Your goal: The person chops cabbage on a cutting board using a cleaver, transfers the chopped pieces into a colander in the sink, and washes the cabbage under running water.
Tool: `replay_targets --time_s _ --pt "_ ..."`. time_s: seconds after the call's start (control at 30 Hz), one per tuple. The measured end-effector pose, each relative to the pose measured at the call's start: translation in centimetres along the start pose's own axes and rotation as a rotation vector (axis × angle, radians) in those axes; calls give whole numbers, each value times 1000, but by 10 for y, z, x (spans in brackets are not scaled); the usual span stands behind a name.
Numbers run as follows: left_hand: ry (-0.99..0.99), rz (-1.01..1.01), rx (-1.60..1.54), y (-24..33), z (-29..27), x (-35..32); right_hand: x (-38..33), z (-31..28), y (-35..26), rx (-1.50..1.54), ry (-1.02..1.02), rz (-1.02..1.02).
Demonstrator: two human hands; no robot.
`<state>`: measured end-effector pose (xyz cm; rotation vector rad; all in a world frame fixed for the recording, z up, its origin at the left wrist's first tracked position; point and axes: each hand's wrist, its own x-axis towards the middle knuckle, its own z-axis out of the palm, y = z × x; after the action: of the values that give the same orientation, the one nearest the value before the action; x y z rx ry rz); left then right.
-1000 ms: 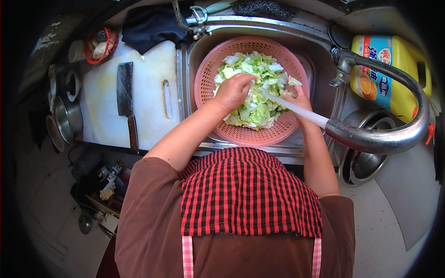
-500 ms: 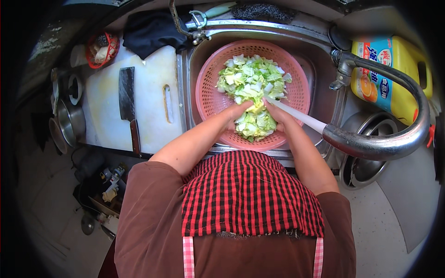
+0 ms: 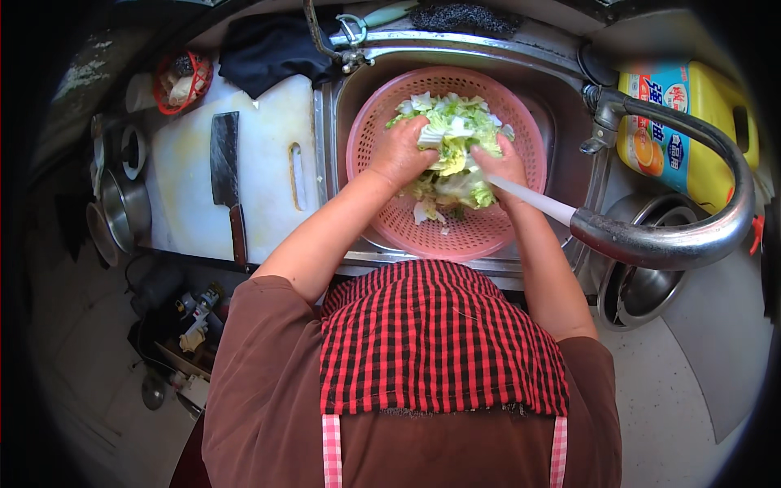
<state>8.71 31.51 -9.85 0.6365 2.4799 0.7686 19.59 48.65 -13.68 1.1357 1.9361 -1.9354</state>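
A pink perforated plastic basket point(image 3: 392, 213) sits in the steel sink point(image 3: 563, 138) with chopped Chinese cabbage point(image 3: 453, 145) in it. From the left, my left hand point(image 3: 403, 152) curls its fingers and thumb around a clump of the cut leaves. My right hand point(image 3: 506, 168) grips the same heap from the other side, its lower fingers hidden by leaves. A white streak point(image 3: 533, 200), which looks like running water, slants from the curved metal tap point(image 3: 651, 244) onto the cabbage beside my right hand.
On the left, a cleaver point(image 3: 226, 163) lies on a white cutting board point(image 3: 179, 183). A red basket point(image 3: 181, 83) and black cloth point(image 3: 272, 50) are behind it. To the right stand a yellow jug point(image 3: 716, 154) and steel bowls point(image 3: 643, 297). Another tap point(image 3: 354, 61) stands behind the sink.
Both hands have moved away from me, bringing the near clump of cabbage up onto the rest. Little cabbage stays at the basket's near side. My left hand now shows on top of the leaves.
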Motion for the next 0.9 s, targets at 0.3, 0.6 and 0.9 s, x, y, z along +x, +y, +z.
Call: replay_targets --time_s 0.3,0.6,0.9 --pt "124 216 143 -27 0 -13 -22 -19 -16 -540 121 -151" --pt "-78 41 116 -33 8 -20 -63 31 -18 -912 -596 -67" --pt "-190 -75 231 -7 5 -20 -41 87 58 -1193 -576 -117"
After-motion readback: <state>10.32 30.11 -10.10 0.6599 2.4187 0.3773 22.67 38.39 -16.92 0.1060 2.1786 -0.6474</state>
